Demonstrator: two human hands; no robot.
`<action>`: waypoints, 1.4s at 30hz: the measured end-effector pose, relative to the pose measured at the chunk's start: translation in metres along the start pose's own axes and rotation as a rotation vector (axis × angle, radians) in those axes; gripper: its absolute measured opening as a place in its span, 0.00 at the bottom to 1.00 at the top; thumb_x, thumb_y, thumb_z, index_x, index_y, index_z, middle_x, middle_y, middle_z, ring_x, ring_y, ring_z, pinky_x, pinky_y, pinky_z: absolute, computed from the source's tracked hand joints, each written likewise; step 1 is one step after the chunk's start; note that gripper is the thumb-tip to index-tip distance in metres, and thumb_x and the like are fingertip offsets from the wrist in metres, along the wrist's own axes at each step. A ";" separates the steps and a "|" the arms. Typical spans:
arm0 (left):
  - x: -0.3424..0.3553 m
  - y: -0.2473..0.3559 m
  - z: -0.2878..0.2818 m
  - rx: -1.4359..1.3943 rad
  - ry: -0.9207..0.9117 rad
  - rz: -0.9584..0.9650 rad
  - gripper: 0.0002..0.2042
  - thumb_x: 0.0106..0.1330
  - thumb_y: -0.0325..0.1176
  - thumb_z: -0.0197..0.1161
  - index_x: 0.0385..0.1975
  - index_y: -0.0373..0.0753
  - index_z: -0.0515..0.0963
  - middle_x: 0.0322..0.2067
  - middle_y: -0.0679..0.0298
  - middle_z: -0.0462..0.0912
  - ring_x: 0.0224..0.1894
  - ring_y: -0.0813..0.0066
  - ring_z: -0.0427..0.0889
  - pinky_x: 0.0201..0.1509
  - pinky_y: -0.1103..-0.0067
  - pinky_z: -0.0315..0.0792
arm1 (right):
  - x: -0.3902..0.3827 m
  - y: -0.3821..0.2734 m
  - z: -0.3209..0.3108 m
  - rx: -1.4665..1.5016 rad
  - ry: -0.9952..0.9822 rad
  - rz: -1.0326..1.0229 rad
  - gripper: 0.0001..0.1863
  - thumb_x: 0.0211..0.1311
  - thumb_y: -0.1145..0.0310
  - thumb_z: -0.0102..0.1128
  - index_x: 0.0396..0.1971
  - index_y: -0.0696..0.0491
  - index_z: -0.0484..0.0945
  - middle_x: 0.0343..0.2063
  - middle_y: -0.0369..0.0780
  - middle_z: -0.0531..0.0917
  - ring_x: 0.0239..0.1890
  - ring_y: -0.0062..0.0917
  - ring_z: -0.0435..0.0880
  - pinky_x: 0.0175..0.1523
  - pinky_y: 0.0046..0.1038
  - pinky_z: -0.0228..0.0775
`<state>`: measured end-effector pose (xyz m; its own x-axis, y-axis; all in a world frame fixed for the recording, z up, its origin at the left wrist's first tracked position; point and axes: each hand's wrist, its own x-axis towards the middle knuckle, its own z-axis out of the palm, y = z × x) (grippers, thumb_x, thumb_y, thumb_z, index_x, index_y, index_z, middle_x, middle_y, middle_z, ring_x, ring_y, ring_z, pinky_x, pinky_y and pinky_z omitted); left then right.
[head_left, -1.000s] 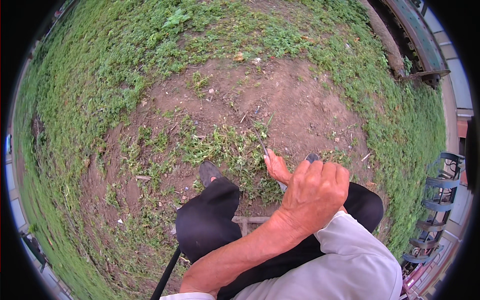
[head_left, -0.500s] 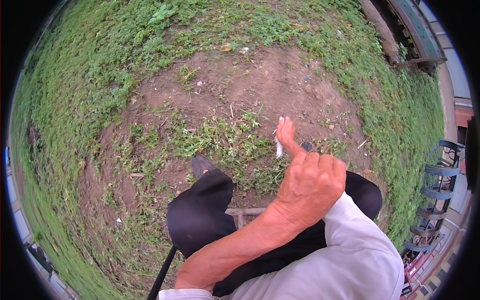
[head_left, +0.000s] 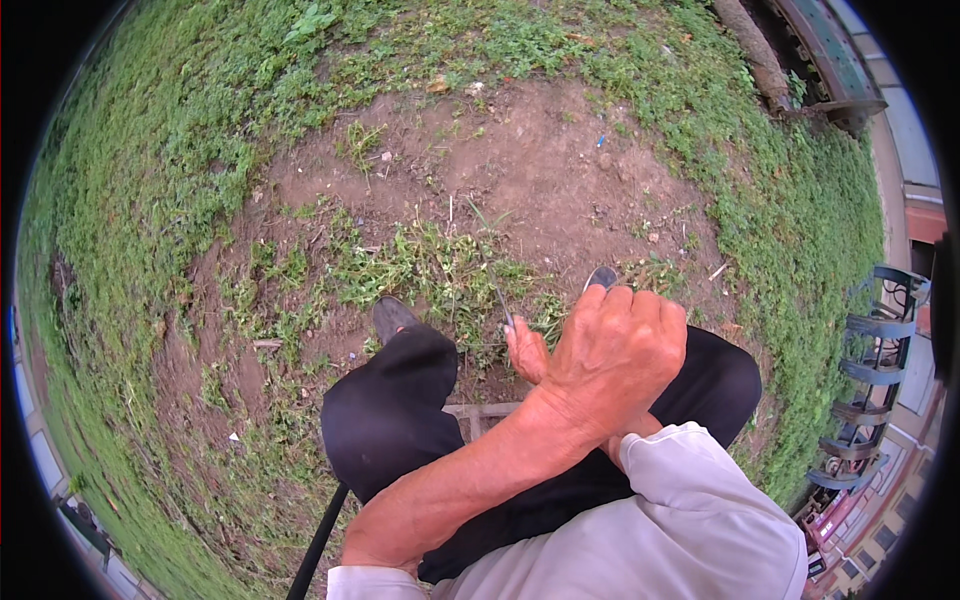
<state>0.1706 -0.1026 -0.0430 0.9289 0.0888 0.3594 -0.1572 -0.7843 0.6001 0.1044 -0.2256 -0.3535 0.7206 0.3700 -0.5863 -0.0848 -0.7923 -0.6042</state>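
My left hand (head_left: 625,345) is closed in a fist, knuckles up, above my right knee. Its forearm crosses my lap from the lower left and passes over my right forearm. The undersides of its fingers are hidden, so what they hold, if anything, does not show. Partly covered by that arm, my right hand (head_left: 527,350) is closed on a thin, dark, blade-like tool (head_left: 503,305). The tool points away from me, over loose weeds (head_left: 440,265) between my feet; its handle is hidden in the hand.
My dark shoes (head_left: 391,318) stand on bare brown soil (head_left: 540,160), ringed by low green plants (head_left: 200,130). A pale bar (head_left: 490,410) lies between my knees, and a black rod (head_left: 322,540) slants beside my left leg. Metal machinery (head_left: 875,370) stands at the right, with a rusty pipe (head_left: 750,50) farther off.
My right hand has drawn back toward me and to the left with the tool, which now shows as a thin dark line. My left fist has stayed nearly in place.
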 end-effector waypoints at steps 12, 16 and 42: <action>0.001 -0.001 0.000 -0.035 -0.038 -0.003 0.06 0.45 0.26 0.63 0.22 0.37 0.74 0.20 0.61 0.75 0.26 0.65 0.79 0.40 0.68 0.77 | 0.091 0.001 -0.045 -0.039 0.113 0.025 0.13 0.68 0.61 0.51 0.36 0.57 0.74 0.27 0.55 0.81 0.34 0.56 0.81 0.36 0.52 0.69; 0.001 0.000 0.010 0.002 -0.046 0.006 0.05 0.46 0.26 0.63 0.20 0.39 0.73 0.19 0.63 0.75 0.25 0.67 0.78 0.30 0.73 0.71 | 0.019 0.020 -0.005 -0.050 0.173 0.043 0.13 0.68 0.61 0.51 0.36 0.57 0.74 0.27 0.55 0.81 0.34 0.56 0.81 0.36 0.52 0.69; 0.003 0.004 0.017 0.087 -0.111 0.060 0.04 0.44 0.29 0.63 0.19 0.40 0.75 0.19 0.64 0.76 0.26 0.71 0.79 0.30 0.75 0.70 | 0.058 0.039 -0.011 -0.072 0.526 0.100 0.14 0.68 0.61 0.51 0.36 0.58 0.74 0.27 0.55 0.81 0.35 0.56 0.81 0.38 0.52 0.70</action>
<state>0.1783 -0.1162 -0.0519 0.9509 -0.0247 0.3085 -0.1885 -0.8368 0.5140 0.1503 -0.2403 -0.4058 0.9604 0.0127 -0.2784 -0.1366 -0.8492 -0.5101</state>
